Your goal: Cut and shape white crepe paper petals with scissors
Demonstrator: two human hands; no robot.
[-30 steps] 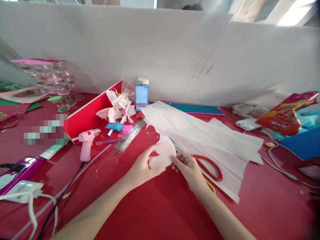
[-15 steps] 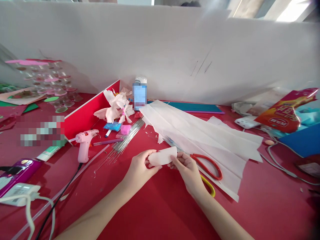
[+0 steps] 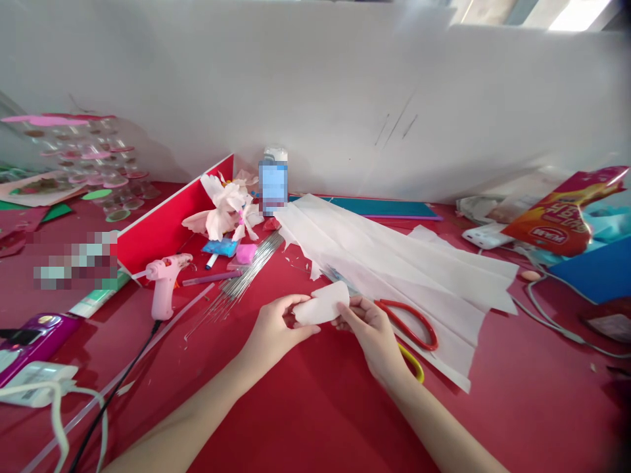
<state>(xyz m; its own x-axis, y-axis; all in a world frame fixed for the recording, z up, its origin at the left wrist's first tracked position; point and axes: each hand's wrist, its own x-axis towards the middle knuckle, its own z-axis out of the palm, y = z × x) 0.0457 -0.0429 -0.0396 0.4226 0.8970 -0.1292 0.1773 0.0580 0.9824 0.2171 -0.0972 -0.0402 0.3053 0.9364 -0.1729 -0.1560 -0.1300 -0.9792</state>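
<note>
A small white paper piece with rounded corners [image 3: 323, 303] is held between both hands above the red table. My left hand [image 3: 279, 322] grips its left end, thumb below and fingers curled behind. At the right end, my right hand [image 3: 367, 328] pinches it between thumb and fingers. Beside and partly under my right hand lie scissors with one red and one yellow handle [image 3: 417, 328]; their blades rest near a large creased white paper sheet [image 3: 394, 256]. White paper petals gathered into a flower [image 3: 229, 207] lie farther back on the left.
A pink hot glue gun [image 3: 163, 282] with a black cord stands at left, near a bundle of thin metal wires [image 3: 254, 263]. A phone [image 3: 273, 184] leans at the back. A red snack bag [image 3: 557, 223] and white cables [image 3: 547, 322] lie at right.
The right end of the small paper piece has tilted up slightly and shows more of its face. Both hands keep their hold, and the view has shifted a little.
</note>
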